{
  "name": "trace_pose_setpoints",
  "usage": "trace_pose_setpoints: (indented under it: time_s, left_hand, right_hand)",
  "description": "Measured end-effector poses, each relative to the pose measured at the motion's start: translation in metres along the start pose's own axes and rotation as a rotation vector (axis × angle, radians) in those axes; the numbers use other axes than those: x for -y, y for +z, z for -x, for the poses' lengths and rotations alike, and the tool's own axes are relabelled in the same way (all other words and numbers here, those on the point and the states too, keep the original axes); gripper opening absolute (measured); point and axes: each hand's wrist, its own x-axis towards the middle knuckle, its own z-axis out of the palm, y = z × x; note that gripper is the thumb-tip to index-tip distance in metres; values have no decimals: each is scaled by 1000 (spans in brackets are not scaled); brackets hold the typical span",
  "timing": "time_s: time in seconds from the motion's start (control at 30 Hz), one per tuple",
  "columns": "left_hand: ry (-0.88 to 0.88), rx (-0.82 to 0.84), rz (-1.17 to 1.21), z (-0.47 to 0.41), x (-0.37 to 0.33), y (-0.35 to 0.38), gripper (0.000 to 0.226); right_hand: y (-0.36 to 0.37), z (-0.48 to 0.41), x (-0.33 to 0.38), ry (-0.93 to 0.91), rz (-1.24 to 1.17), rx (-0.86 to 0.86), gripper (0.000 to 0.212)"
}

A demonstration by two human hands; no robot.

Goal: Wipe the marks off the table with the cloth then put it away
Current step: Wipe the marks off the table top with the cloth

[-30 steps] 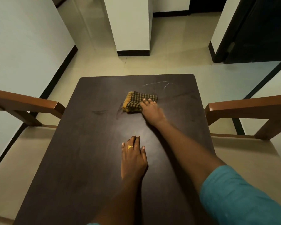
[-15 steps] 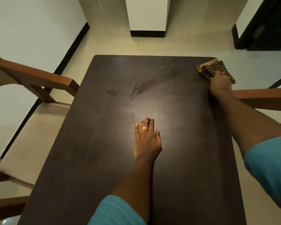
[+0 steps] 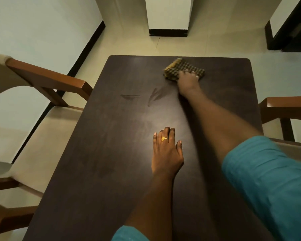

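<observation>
A folded dark checked cloth [image 3: 182,68] with a yellow edge lies on the dark wooden table [image 3: 115,171] near its far edge. My right hand [image 3: 188,81] presses down on the cloth's near side, fingers spread over it. Smeared marks [image 3: 154,97] and a short streak [image 3: 129,96] show on the table just left of that hand. My left hand [image 3: 166,152] rests flat on the middle of the table, fingers straight, a gold ring on one finger.
A wooden chair [image 3: 47,80] with a pale seat stands at the table's left side, and another chair's arm [image 3: 285,106] shows at the right. A white pillar [image 3: 169,14] stands on the tiled floor beyond the table.
My right hand swept the cloth from the table's middle to the far right corner, then back left along the far edge. The long smear is shorter. My left hand stayed flat.
</observation>
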Motion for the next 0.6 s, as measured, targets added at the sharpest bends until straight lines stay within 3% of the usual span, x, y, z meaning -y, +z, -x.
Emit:
trace_pose_setpoints:
  time_s: [0.17,0.27,0.43,0.6]
  left_hand:
    - [-15,-5,15,-2,0,-1,48]
    - [-6,-3,18,-2,0,-2,50]
    - [-7,-18,-12,-1,3,0,55]
    - [-6,-3,-2,-2,1,0,55]
  right_hand:
    - [23,18,70,-378,27,22,33]
    - [16,11,67,-407,13,34,32]
    - [0,-15,22,-189,-24,4,36]
    - [-24,-34,-68,103,-45,-35,38]
